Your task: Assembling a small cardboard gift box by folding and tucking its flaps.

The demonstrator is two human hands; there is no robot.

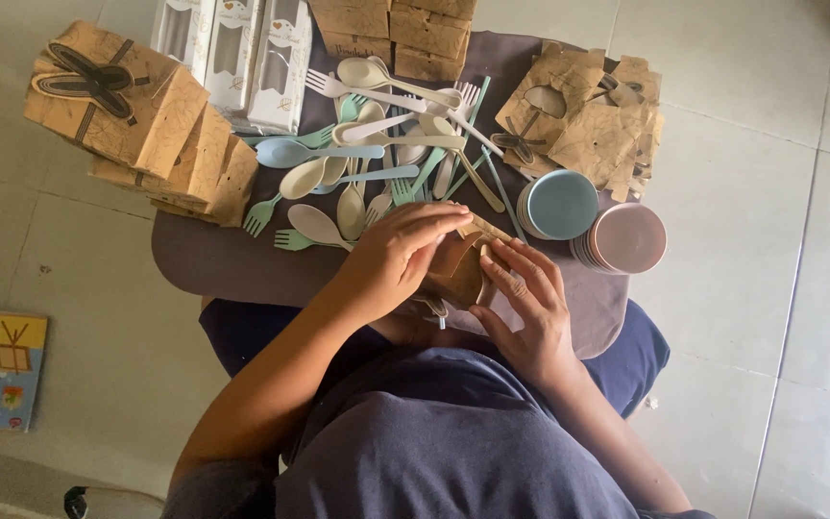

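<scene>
Pale floor tiles [770,192] surround a small dark desk [213,259] strewn with pastel spoons and forks [367,163]. Both hands, left [401,255] and right [525,303], close around a brown paper box [458,269] at the desk's near edge, beside stacked blue plates [561,204] and pink plates [629,237].

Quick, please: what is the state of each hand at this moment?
Left hand: closed over the top of the brown box.
Right hand: fingers flat against the box side, touching it; a full grip cannot be told.
</scene>
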